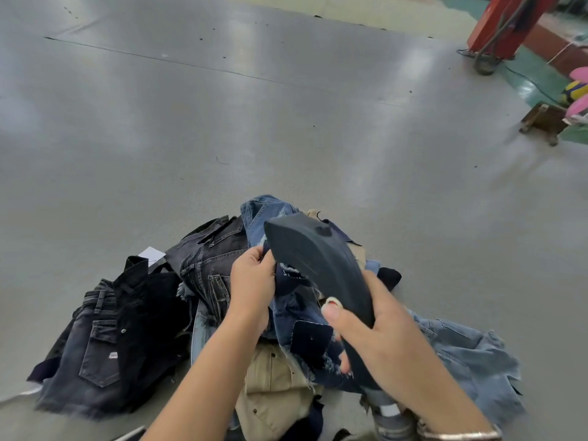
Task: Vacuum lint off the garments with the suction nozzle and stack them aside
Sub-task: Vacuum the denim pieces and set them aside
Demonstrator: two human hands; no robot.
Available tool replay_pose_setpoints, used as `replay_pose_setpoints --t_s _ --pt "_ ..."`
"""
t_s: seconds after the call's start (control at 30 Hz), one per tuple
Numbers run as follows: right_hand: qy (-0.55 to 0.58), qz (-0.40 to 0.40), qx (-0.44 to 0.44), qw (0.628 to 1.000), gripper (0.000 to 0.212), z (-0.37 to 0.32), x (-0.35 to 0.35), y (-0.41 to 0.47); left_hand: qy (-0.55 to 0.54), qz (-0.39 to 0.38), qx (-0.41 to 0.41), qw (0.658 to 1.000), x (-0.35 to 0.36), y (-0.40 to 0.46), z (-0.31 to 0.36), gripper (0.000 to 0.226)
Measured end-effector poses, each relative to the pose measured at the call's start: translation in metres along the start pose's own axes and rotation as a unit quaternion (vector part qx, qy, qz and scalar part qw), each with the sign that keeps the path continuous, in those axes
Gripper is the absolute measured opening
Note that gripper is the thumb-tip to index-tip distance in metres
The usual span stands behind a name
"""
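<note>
Gripping the dark suction nozzle point(313, 262) by its handle, the right hand point(375, 332) has fingers and thumb curled round it, the flared mouth tilted up over the heap. Just beside it, the left hand point(253, 278) pinches a dark blue frayed denim garment point(299, 316) at its upper edge, touching the nozzle's underside. All this sits atop the pile of jeans point(210, 265) at the near edge of the grey table point(222, 106). Black denim shorts point(105, 345) lie left, pale blue jeans point(471, 358) right.
</note>
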State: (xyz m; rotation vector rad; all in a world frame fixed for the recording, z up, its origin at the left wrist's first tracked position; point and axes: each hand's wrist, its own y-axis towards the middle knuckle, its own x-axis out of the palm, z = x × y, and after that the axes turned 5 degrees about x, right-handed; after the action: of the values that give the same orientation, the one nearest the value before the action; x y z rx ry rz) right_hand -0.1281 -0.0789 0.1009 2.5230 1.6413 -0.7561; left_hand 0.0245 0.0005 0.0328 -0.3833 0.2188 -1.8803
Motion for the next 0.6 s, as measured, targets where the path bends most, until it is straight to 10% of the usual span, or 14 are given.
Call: replay_pose_setpoints --t_s 0.6 --pt "0.144 0.084 0.052 0.985 0.009 0.015 -0.004 0.001 -0.039 -0.037 0.011 0.998 -0.004 0.005 -0.006 0.017"
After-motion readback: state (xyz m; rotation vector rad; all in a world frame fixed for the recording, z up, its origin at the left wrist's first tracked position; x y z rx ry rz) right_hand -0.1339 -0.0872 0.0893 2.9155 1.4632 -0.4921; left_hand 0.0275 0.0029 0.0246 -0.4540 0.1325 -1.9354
